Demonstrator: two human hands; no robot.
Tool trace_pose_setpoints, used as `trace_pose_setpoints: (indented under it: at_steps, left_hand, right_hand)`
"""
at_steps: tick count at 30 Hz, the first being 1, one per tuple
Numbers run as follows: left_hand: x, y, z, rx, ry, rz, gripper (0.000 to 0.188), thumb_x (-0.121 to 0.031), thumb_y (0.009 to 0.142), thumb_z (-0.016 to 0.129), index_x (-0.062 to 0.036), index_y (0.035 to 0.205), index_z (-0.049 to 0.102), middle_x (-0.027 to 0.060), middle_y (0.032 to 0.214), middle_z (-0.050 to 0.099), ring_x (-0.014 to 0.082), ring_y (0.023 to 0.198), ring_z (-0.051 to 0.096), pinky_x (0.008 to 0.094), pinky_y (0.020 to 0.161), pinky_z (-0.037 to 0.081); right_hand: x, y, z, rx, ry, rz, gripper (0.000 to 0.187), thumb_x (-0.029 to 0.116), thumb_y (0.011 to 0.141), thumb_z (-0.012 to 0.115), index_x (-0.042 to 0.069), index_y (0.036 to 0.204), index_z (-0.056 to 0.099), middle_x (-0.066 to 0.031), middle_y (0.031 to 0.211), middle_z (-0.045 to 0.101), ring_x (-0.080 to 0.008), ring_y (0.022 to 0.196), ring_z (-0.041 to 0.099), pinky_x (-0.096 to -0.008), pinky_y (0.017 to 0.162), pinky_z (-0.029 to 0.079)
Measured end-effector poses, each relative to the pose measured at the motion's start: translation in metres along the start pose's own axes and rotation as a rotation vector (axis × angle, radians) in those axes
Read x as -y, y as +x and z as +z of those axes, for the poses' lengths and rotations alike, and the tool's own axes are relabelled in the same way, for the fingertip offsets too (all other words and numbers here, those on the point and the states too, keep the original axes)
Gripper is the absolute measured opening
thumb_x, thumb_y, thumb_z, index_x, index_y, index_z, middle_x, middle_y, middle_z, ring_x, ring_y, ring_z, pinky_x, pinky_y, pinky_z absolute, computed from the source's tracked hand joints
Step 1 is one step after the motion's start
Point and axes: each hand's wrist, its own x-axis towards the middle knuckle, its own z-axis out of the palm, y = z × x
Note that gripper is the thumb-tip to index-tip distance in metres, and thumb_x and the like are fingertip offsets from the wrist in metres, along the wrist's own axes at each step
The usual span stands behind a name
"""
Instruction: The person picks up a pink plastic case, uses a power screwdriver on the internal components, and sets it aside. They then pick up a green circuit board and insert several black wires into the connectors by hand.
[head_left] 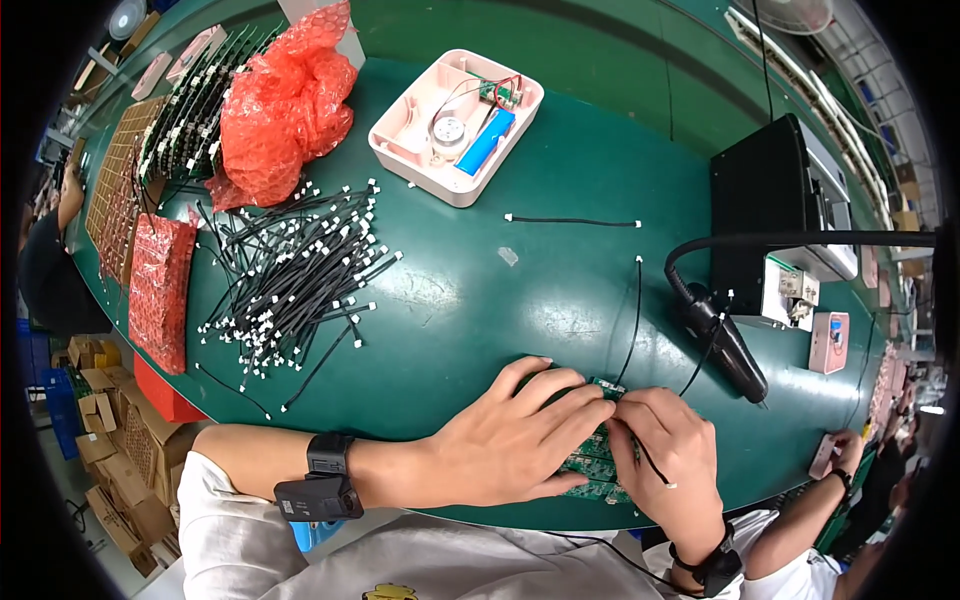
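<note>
A green circuit board panel [592,466] lies at the near edge of the table, partly covered by both hands. My left hand [515,432] rests across it with fingers stretched out, index fingertip close to the right fingertips. Over the panel's right side, my right hand [678,440] is closed in a pinch on a short black cable [654,464]. The cable's loose white connector hangs below the fingers; its other end is hidden by them. Another black cable [636,320] runs away from the panel's far edge, and a third cable [706,352] extends from beside my right hand.
A tangled pile of black cables [295,275] lies left, near red bubble wrap [285,110] and upright boards [190,110]. A pale pink casing [430,180] with a blue battery stands behind. To the right are a black-handled tool [725,345] and a black box [755,190]. Another person's hand [848,452] is far right.
</note>
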Motion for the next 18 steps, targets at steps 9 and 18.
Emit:
trace_pose_setpoints:
  at_steps: [9,18]
  left_hand:
    - [-0.001,-0.002,-0.003,0.011,-0.009,-0.001,0.077,-0.043,0.079,0.089,-0.0039,0.138,0.059,0.0101,0.136,0.062,0.0299,0.124,0.055,0.0531,0.109,0.042]
    - [-0.002,0.005,0.002,0.047,-0.03,0.015,0.083,-0.042,0.078,0.091,-0.0026,0.14,0.053,0.0112,0.136,0.062,0.032,0.123,0.052,0.0543,0.109,0.04]
  right_hand:
    - [-0.005,0.019,-0.013,0.198,0.172,0.205,0.01,-0.003,0.081,0.08,-0.003,0.087,0.072,-0.0152,0.083,0.073,-0.032,0.068,0.072,-0.0368,0.063,0.057]
    - [-0.022,0.034,-0.023,0.342,0.151,0.26,0.01,0.002,0.083,0.082,-0.003,0.084,0.073,-0.0142,0.069,0.071,-0.0324,0.067,0.073,-0.0366,0.065,0.057]
